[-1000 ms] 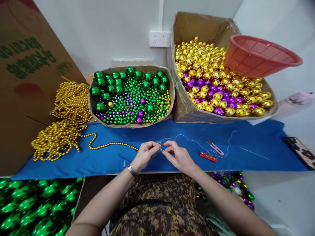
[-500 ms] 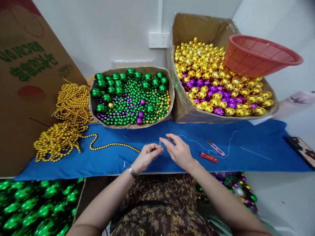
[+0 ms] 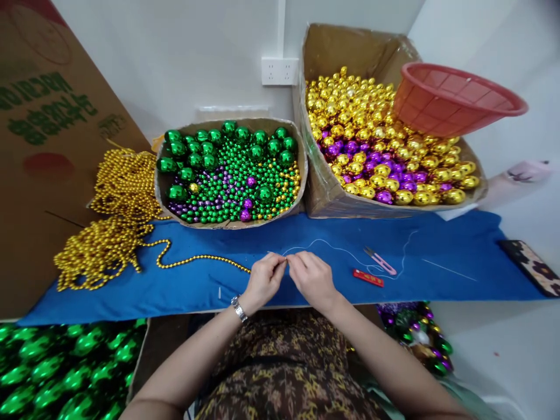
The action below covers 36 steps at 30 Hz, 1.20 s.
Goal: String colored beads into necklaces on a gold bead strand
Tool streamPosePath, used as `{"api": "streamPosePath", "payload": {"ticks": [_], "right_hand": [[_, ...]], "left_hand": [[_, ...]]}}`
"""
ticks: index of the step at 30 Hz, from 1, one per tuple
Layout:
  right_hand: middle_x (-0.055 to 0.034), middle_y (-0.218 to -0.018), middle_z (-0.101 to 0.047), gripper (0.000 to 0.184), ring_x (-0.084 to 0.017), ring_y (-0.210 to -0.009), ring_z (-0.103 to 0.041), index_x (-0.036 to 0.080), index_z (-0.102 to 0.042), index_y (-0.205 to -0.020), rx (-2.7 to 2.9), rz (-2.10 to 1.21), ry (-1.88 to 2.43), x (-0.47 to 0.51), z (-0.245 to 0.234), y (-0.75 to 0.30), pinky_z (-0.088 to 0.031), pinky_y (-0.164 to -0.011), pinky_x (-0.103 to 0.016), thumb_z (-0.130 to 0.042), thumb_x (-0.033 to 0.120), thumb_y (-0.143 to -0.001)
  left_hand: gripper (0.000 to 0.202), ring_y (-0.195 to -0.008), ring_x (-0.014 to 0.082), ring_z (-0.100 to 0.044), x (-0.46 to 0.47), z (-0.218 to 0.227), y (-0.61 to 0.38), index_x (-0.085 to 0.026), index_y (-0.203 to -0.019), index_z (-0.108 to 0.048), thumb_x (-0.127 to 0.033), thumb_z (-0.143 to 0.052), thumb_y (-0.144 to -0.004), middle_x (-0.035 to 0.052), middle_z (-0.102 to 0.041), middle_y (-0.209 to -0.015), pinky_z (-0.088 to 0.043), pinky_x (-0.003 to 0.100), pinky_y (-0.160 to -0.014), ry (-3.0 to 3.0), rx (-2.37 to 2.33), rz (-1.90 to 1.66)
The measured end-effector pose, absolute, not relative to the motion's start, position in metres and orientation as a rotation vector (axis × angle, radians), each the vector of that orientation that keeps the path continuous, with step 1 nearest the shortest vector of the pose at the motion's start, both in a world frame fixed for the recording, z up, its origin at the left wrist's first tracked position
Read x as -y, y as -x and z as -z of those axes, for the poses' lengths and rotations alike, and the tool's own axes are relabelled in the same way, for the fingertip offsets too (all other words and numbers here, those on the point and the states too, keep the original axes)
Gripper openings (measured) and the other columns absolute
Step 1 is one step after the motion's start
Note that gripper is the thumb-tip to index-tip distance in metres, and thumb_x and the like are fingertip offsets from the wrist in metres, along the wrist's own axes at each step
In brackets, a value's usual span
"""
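In front of the small carton, toward its right end and just above the blue cloth: 2 hands, nearly level, with fingertips meeting. With the left hand, pinching the white thread between thumb and forefinger; with the right hand, pinching at the same spot, tips pressed close. Too small to tell what else sits between the tips. From there, trailing in a loose curve past the carton's right end: the remaining thread. On the left wrist, 1 silver band.

Left of the carton, in 2 heaps: gold bead strings. Running from these along the carton's front and out of sight behind the left hand: 1 gold bead strand. Cannot tell whether gripped there.

In front of the carton and farther right: pink-handled snips, pointing back toward the carton, and a red packet. Farther right still: a thin rod, then a flower-patterned phone case.

Directly right of the carton: a larger carton of gold and purple beads, with a red basket tilted on top. Inside the small carton: green balls and smaller mixed beads.
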State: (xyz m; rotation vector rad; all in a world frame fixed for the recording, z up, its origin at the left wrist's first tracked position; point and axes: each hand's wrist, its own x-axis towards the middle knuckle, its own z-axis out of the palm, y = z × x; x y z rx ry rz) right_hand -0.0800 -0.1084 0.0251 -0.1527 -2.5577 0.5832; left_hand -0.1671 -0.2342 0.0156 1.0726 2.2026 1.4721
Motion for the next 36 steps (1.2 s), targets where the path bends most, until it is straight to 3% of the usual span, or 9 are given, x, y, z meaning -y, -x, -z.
{"api": "streamPosePath", "payload": {"ticks": [5,8,13,17,22,25,28,33,36], "right_hand": [[-0.0025,-0.074,-0.058,0.019,-0.013,-0.063,-0.054,0.020,-0.058,-0.083,1.975,-1.637,0.392,0.105,-0.023,0.090,-0.045,-0.056,-0.024,-0.046,0.033,-0.090],[-0.0001,-0.073,-0.053,0.019,-0.010,-0.058,-0.050,0.021,-0.051,-0.085,1.752,-1.877,0.422,0.100,-0.029,0.095,-0.041,-0.046,-0.020,-0.041,0.037,-0.091],[0.0012,-0.082,-0.056,0.015,-0.008,-0.056,-0.047,0.025,-0.045,-0.089,1.373,-2.208,0.473,0.098,-0.052,0.094,-0.047,-0.051,-0.020,-0.049,0.039,-0.089],[0.0050,-0.071,-0.048,0.012,-0.010,-0.062,-0.051,0.028,-0.044,-0.095,1.535,-1.903,0.322,0.097,-0.065,0.089,-0.053,-0.080,-0.037,-0.035,0.035,-0.095],[-0.0014,-0.082,-0.054,0.026,-0.016,-0.077,-0.054,0.025,-0.053,-0.116,2.388,-0.906,-0.003,0.104,-0.051,0.093,-0.034,-0.105,-0.052,-0.047,0.024,-0.090],[-0.0030,-0.075,-0.052,0.030,-0.018,-0.075,-0.051,0.022,-0.059,-0.115,2.617,-0.407,-0.105,0.105,-0.038,0.100,-0.031,-0.107,-0.055,-0.043,0.016,-0.090],[-0.0032,-0.071,-0.050,0.028,-0.018,-0.071,-0.048,0.022,-0.065,-0.098,2.653,-0.211,-0.205,0.097,-0.036,0.097,-0.030,-0.107,-0.053,-0.040,0.013,-0.090],[-0.0042,-0.071,-0.052,0.024,-0.018,-0.070,-0.047,0.024,-0.067,-0.082,2.599,-0.107,-0.233,0.051,-0.042,0.071,-0.029,-0.105,-0.053,-0.045,0.027,-0.090],[-0.0048,-0.071,-0.053,0.028,-0.018,-0.068,-0.050,0.023,-0.068,-0.079,2.623,-0.082,-0.142,0.022,-0.033,0.051,-0.032,-0.103,-0.050,-0.045,0.035,-0.090]], "left_hand": [[0.029,-0.061,0.0119,-0.048,0.229,-0.014,0.166,-0.015,-0.077,-0.060,-0.043,-0.052,-0.084,0.0003,-0.056,-0.066,-0.036,0.023,-0.058,-0.670,-1.926,-1.605],[0.033,-0.060,0.0116,-0.047,0.227,-0.017,0.167,-0.015,-0.076,-0.059,-0.046,-0.053,-0.082,0.0001,-0.056,-0.065,-0.036,0.023,-0.057,-0.635,-1.855,-1.608],[0.027,-0.074,0.0152,-0.055,0.233,-0.022,0.183,-0.016,-0.081,-0.062,-0.039,-0.048,-0.087,0.0036,-0.064,-0.078,-0.041,0.026,-0.070,-0.945,-1.997,-1.462],[0.021,-0.090,0.0178,-0.055,0.246,-0.023,0.204,-0.018,-0.089,-0.064,-0.032,-0.049,-0.088,0.0072,-0.064,-0.095,-0.041,0.030,-0.082,-1.261,-2.048,-1.327],[0.031,-0.073,0.0144,-0.056,0.252,-0.024,0.212,-0.016,-0.111,-0.058,-0.034,-0.049,-0.087,0.0075,-0.063,-0.093,-0.044,0.026,-0.067,-1.100,-1.855,-1.366],[0.039,-0.069,0.0130,-0.056,0.254,-0.028,0.208,-0.016,-0.120,-0.048,-0.034,-0.051,-0.086,0.0059,-0.064,-0.088,-0.044,0.024,-0.063,-1.025,-1.770,-1.390],[0.044,-0.067,0.0128,-0.057,0.260,-0.034,0.206,-0.018,-0.126,-0.043,-0.033,-0.051,-0.085,0.0037,-0.065,-0.084,-0.042,0.023,-0.061,-1.093,-1.848,-1.327],[0.026,-0.063,0.0145,-0.059,0.288,-0.040,0.220,-0.020,-0.105,-0.062,-0.033,-0.050,-0.086,0.0029,-0.066,-0.074,-0.038,0.022,-0.058,-1.393,-2.135,-0.888],[0.023,-0.068,0.0157,-0.060,0.316,-0.039,0.230,-0.022,-0.098,-0.065,-0.035,-0.050,-0.087,0.0036,-0.068,-0.077,-0.039,0.022,-0.062,-1.407,-2.216,-0.780]]}}
